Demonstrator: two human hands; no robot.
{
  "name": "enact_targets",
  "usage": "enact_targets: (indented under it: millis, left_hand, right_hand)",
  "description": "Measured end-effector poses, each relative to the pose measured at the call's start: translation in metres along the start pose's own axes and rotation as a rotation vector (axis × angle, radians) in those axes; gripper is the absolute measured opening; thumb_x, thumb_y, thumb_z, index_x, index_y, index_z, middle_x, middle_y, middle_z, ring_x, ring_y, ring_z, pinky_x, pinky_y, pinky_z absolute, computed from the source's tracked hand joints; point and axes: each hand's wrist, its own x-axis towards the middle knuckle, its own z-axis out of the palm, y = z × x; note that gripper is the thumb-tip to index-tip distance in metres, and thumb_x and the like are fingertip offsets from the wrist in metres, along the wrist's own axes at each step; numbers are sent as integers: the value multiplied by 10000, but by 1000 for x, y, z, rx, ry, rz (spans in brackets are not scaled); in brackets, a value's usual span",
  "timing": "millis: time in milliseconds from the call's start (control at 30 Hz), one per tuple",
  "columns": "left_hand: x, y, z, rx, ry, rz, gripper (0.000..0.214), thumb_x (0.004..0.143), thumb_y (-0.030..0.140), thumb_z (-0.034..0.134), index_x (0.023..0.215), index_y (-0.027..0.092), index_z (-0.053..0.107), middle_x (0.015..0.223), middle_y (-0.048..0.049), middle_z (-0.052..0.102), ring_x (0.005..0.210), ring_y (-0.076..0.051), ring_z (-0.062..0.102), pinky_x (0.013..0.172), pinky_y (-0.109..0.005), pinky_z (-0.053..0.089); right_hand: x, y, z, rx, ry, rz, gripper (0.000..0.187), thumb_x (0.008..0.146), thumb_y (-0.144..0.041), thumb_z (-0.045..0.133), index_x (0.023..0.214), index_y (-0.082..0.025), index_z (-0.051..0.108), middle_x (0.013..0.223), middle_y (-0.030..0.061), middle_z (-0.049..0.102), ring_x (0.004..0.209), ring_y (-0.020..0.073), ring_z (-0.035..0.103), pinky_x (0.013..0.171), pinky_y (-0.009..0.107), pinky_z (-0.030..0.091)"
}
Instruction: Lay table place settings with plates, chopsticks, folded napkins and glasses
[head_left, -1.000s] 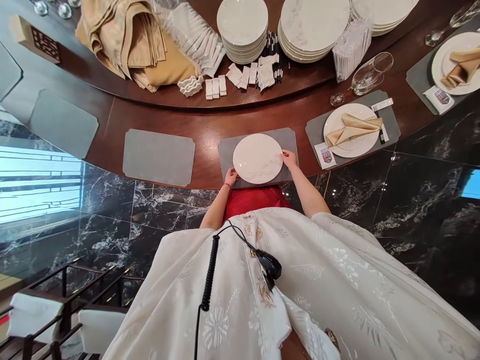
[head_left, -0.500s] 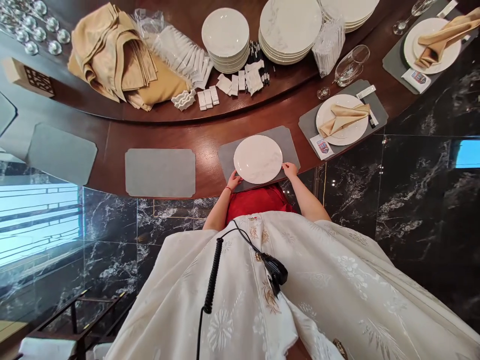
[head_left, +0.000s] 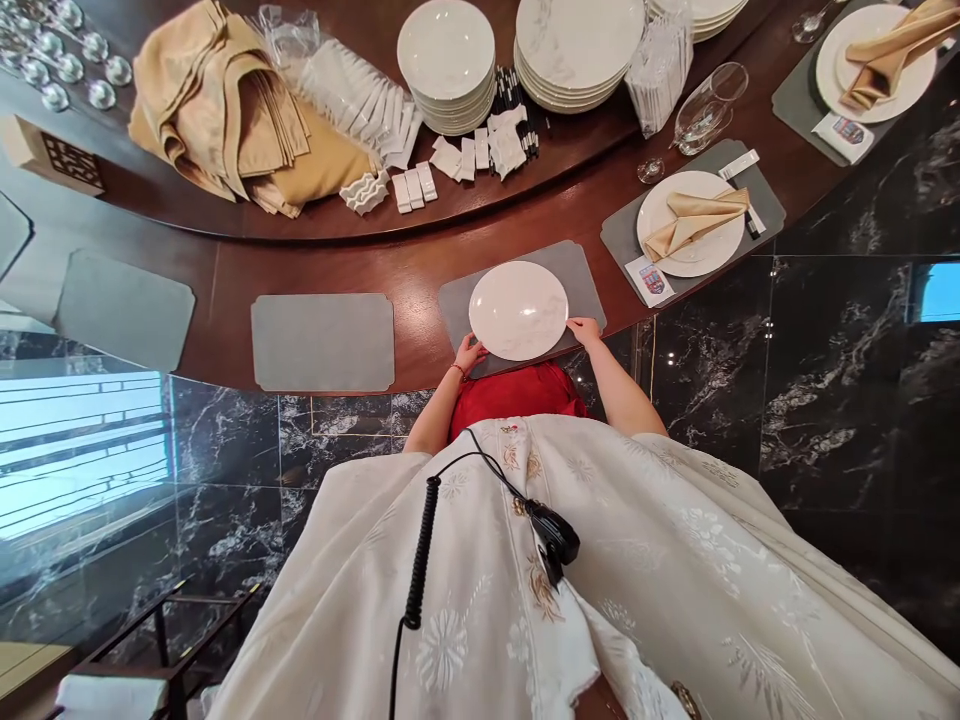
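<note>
White plate point(head_left: 518, 310) on placemat point(head_left: 576, 280), left hand point(head_left: 470, 353) and right hand point(head_left: 584, 330) touching

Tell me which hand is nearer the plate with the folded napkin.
Right. The right hand sits beside the bare white plate, on the side toward the plate with the folded napkin; the left hand is farther, on the bare plate's other side.

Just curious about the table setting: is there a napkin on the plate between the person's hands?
No, that plate is bare; the folded napkin sits on the next plate.
</note>
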Motion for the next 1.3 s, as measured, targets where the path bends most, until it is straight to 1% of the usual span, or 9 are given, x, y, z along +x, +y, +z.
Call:
enact_targets:
  millis: [167, 333, 633, 767, 867, 1000, 1100, 1167, 1300]
  left_hand:
    - [1, -3, 10, 237, 208, 28, 302, 976, 173, 640, 1269, 175, 564, 734, -4, 653, 711, -166, 673, 772, -293, 574]
    - [-4, -8, 15, 395, 312, 105, 317, 939, 255, 690, 1241, 208, 603, 747, -8, 678, 709, -198, 691, 794, -331, 587]
    - [-19, -18, 23, 356, 457, 124, 368, 921, 295, 660, 1279, 217, 624, 794, -19, 709, 786, -222, 712, 857, -371, 588]
    - [-25, -20, 22, 325, 478, 93, 332, 909, 296, 648, 1230, 213, 650, 747, -10, 693, 745, -213, 697, 841, -363, 582]
    - [-28, -23, 23, 312, 508, 94, 286, 884, 297, 660, 1156, 210, 670, 701, 4, 664, 714, -206, 678, 809, -344, 567]
    - [-32, -29, 25, 326, 539, 83, 118, 869, 289, 626, 948, 208, 660, 668, 7, 629, 695, -198, 645, 774, -312, 528]
    - [-35, -34, 28, 338, 540, 86, 92, 870, 294, 588, 841, 214, 620, 681, -3, 632, 703, -199, 628, 762, -304, 502]
    - [-37, -38, 30, 335, 539, 87, 100, 875, 297, 572, 831, 215, 609, 689, -6, 636, 704, -200, 619, 756, -303, 490]
    - [-39, -44, 33, 316, 562, 77, 101, 881, 296, 562, 836, 218, 607, 719, -15, 657, 721, -202, 627, 760, -300, 480]
  right_hand:
    - [-2, -3, -3, -66, -42, -22, 297, 932, -372, 664, 1101, -219, 854, 1181, 79, 808, 1171, 299, 720, 1025, 386, 554]
    - [-9, -10, -8, -136, -108, -54, 333, 941, -445, 659, 1126, -245, 851, 1175, 79, 809, 1147, 292, 733, 1003, 384, 563]
    - [-19, -13, -14, -237, -212, -95, 323, 990, -330, 575, 1167, -238, 829, 1261, 79, 782, 1215, 271, 719, 1003, 350, 554]
    - [3, -40, -33, -345, -290, -49, 264, 972, -335, 617, 1026, -202, 839, 1171, 120, 804, 1138, 301, 747, 949, 342, 563]
    - [43, -94, -46, -293, -202, -155, 232, 954, -258, 595, 971, -188, 816, 1148, 122, 804, 1091, 267, 749, 933, 317, 560]
    - [116, -217, -46, -32, -170, -352, 147, 928, -207, 614, 879, -171, 749, 941, 73, 787, 904, 196, 730, 915, 308, 574]
    - [166, -323, -37, 255, -225, -310, 148, 961, -296, 683, 879, -173, 675, 763, 8, 688, 660, 124, 649, 764, 279, 602]
    - [191, -386, -30, 436, -257, -299, 252, 952, -405, 747, 907, -186, 630, 743, -20, 636, 617, 100, 626, 689, 249, 603]
    - [225, -463, -17, 648, -291, -298, 331, 923, -465, 793, 1017, -205, 610, 786, -19, 621, 742, 147, 716, 708, 285, 645]
